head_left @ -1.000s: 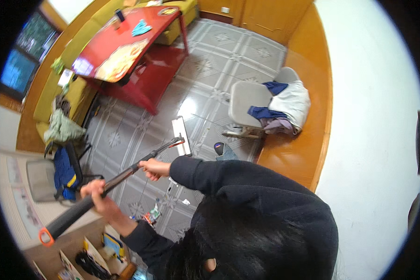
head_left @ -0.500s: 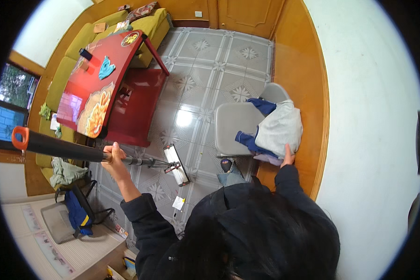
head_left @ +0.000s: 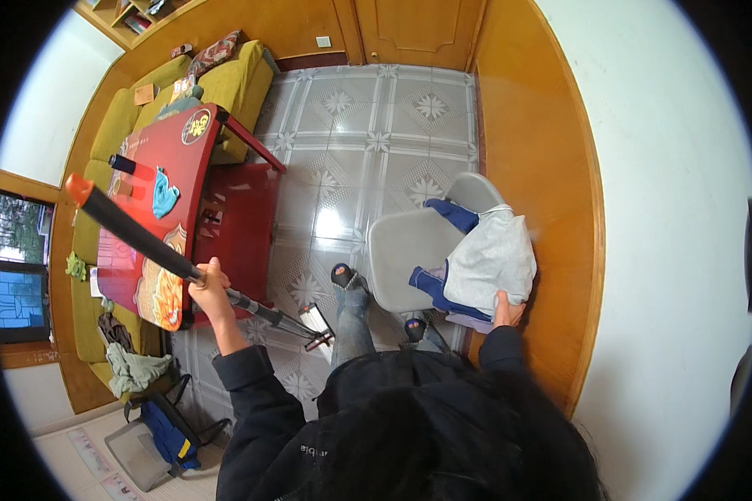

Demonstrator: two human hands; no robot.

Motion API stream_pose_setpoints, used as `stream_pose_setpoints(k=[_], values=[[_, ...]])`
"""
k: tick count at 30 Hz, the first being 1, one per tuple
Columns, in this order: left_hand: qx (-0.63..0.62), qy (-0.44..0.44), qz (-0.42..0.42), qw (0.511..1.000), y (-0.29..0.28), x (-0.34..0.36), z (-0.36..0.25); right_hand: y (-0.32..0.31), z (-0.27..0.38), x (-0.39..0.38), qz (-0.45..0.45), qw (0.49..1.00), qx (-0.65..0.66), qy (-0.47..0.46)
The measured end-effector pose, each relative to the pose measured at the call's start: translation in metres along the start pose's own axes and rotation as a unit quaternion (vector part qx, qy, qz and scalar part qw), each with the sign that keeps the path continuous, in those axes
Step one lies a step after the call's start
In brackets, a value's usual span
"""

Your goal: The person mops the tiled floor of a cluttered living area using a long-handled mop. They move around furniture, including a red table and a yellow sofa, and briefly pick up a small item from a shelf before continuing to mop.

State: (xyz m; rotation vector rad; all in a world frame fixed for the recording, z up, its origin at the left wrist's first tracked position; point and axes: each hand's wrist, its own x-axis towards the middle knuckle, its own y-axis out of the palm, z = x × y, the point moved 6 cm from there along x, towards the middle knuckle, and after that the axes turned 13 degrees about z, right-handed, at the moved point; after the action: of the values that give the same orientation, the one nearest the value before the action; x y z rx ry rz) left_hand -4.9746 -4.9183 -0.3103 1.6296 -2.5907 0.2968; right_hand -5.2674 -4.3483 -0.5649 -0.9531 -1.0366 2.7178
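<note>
My left hand (head_left: 211,288) is wrapped round the pole of a flat mop (head_left: 138,230), whose black grip ends in an orange cap at the upper left. The mop's white flat head (head_left: 316,326) rests on the floor beside my left leg, partly hidden by it. My right hand (head_left: 508,312) grips the back edge of a grey chair or the grey garment (head_left: 491,259) draped over it; its fingers are partly hidden. Navy clothing (head_left: 430,285) hangs beneath the garment on the grey chair (head_left: 405,246).
A red table (head_left: 175,150) with a blue cloth (head_left: 165,194) and dark cup stands at left, before a yellow-green sofa (head_left: 113,125). A mesh chair (head_left: 142,451) sits lower left. Wood panelling (head_left: 551,209) borders the right. Grey tiles (head_left: 334,142) cover the floor.
I have stepped forward, and both my feet now show. The mop head has come closer to my left leg. My right hand stays at the draped chair.
</note>
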Motion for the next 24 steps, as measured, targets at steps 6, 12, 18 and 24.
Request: stream_pose_setpoints(k=[6,12,18,24], values=[[-0.018,-0.042,0.032,0.998,0.016,0.155,0.061,0.084,0.176,0.008,-0.043,0.996,-0.072,0.001],[-0.035,-0.102,0.035,0.994,-0.014,0.230,0.122,0.135,0.270,0.009,-0.094,0.991,-0.085,0.040],[-0.021,-0.144,0.001,0.989,-0.055,0.270,0.141,0.185,0.313,0.003,-0.048,0.993,-0.099,0.051],[-0.008,-0.143,-0.056,0.988,-0.073,0.282,0.138,0.240,0.379,-0.009,-0.001,0.990,-0.142,0.009]])
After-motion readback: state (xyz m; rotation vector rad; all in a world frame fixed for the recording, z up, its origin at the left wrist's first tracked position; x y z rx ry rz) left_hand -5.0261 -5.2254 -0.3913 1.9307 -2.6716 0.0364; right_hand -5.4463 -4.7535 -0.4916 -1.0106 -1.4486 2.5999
